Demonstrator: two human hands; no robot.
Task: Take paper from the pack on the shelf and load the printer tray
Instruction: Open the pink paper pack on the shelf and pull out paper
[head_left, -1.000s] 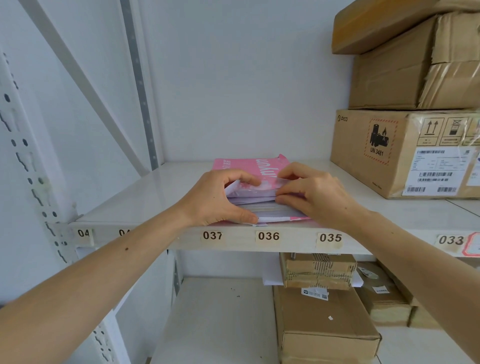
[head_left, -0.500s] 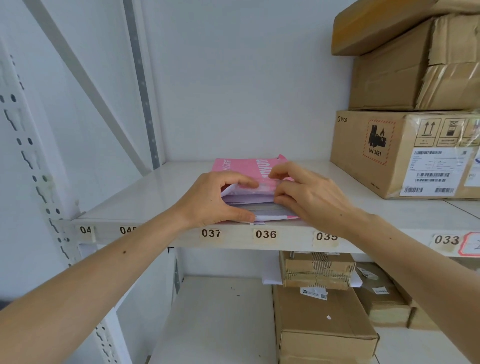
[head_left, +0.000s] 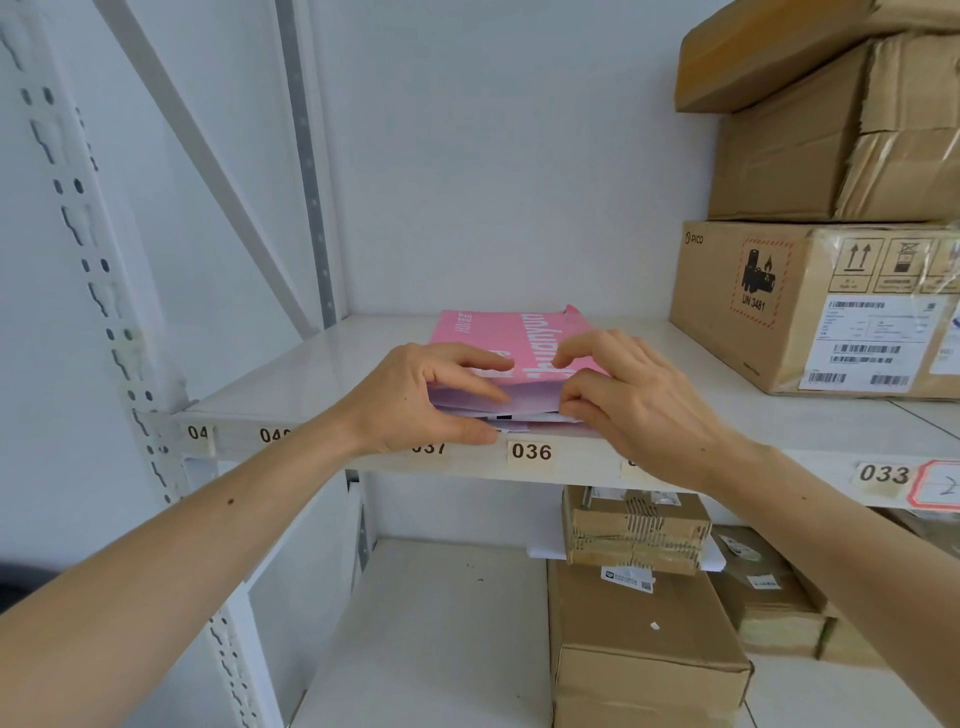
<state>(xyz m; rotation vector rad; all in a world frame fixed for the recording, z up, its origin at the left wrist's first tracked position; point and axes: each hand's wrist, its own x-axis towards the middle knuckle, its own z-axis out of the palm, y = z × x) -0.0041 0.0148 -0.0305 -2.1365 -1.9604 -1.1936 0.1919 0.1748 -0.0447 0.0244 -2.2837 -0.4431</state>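
A pink paper pack (head_left: 511, 338) lies flat on the white shelf (head_left: 291, 379), its open end at the front edge above label 036. White sheets (head_left: 519, 415) show in the opening under the lifted pink flap. My left hand (head_left: 421, 397) grips the pack's left front corner, thumb below and fingers on the flap. My right hand (head_left: 639, 400) pinches the flap and the sheets at the right front corner. No printer is in view.
Stacked cardboard boxes (head_left: 810, 306) stand on the same shelf to the right. More boxes (head_left: 644, 660) sit on the lower shelf. A perforated upright post (head_left: 104, 291) and a diagonal brace stand at the left.
Both hands stay at the pack's open end. The right fingers have curled tighter on the flap and the sheets stick out less than a second ago.
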